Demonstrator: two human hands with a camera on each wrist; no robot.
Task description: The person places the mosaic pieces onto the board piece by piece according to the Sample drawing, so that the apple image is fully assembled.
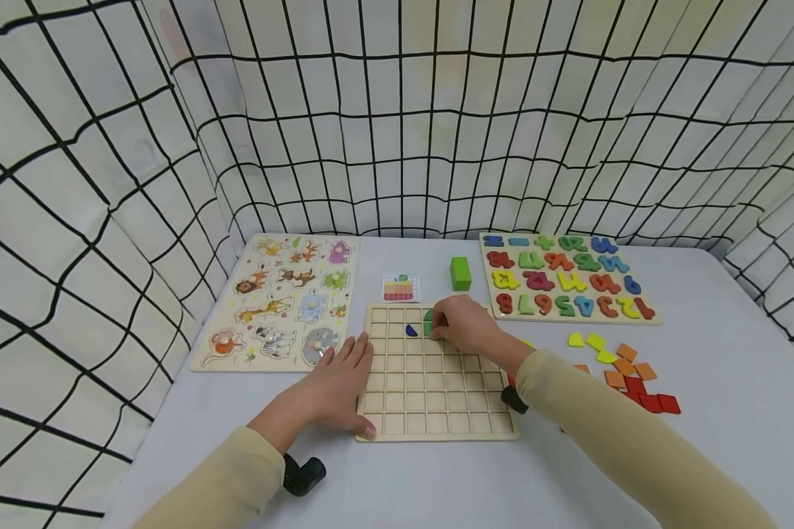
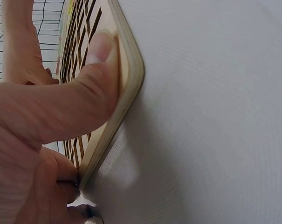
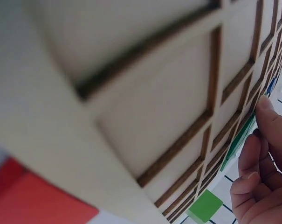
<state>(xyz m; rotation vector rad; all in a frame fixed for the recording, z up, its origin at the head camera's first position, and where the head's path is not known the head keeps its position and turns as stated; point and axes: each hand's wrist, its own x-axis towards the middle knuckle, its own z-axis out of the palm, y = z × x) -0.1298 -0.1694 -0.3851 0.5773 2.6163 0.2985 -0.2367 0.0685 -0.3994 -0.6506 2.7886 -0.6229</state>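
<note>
A light wooden grid board (image 1: 415, 402) lies flat on the table. My left hand (image 1: 334, 386) lies along its left edge, fingers extended, with the thumb (image 2: 96, 88) pressing the near left corner. Over the far rows, my right hand (image 1: 466, 323) has its fingers bent, thumb and fingertips at a green piece (image 1: 427, 329). In the right wrist view, green (image 3: 236, 142) shows right beside those fingertips, which partly cover it. A second green piece (image 1: 428, 314) sits just beyond. To their left, a small dark blue piece (image 1: 411, 330) rests in a grid cell.
An animal puzzle board (image 1: 281, 294) lies at the left and a number puzzle board (image 1: 562, 283) at the back right. A pattern card (image 1: 401, 289) and a green block (image 1: 460, 273) stand behind the grid. Yellow, orange (image 1: 615, 379) and red pieces (image 1: 668, 403) are scattered at the right.
</note>
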